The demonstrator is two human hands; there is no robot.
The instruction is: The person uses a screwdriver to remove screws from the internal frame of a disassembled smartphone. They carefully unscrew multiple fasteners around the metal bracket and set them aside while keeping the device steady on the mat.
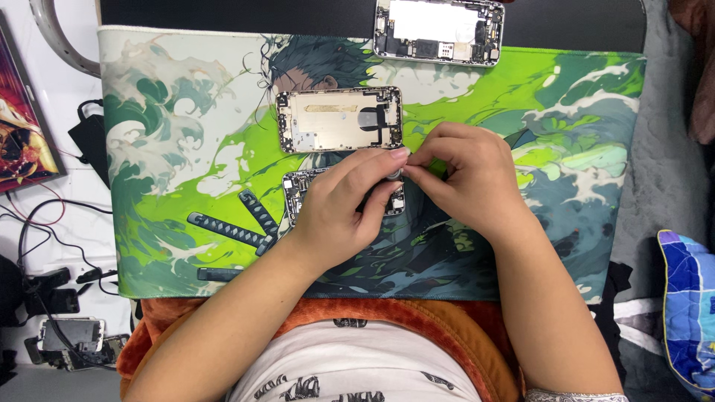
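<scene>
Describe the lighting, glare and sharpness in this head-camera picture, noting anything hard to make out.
Head view: bright, even light with soft shadows; white glare washes out the middle of the opened phone chassis at the top edge; the green illustrated desk mat is sharp; the small grey part pinched between left hand and right hand is mostly hidden.

Bright, even overhead light (soft shadows); edges perhaps slightly distorted.

Open mat [186,149] left of hands; phone shells [339,119] crowding the middle.
</scene>
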